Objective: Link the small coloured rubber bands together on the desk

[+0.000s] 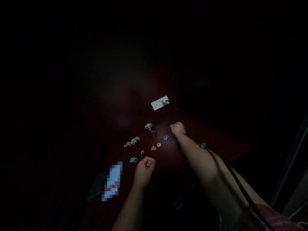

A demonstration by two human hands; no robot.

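My left hand [146, 168] is closed with its fingers curled in, resting near the front of the dark red table; no object shows in it. Just left of it are several blue bands [133, 159], with a green band [142, 152] above. Orange bands [153, 148], pink bands [158, 145] and purple bands [166, 137] lie in small groups further right. My right hand [178, 128] is closed at the right, beyond the purple bands, with something small and yellowish at its fingertips. A mixed pile of coloured bands [132, 141] lies at the left.
A small clear jar with a silvery lid [149, 127] stands behind the bands. Behind it is a white socket panel [160, 103] with a plug in it. A blurred pale packet [112, 182] lies at the left front. A black cable [237, 181] runs over my right arm.
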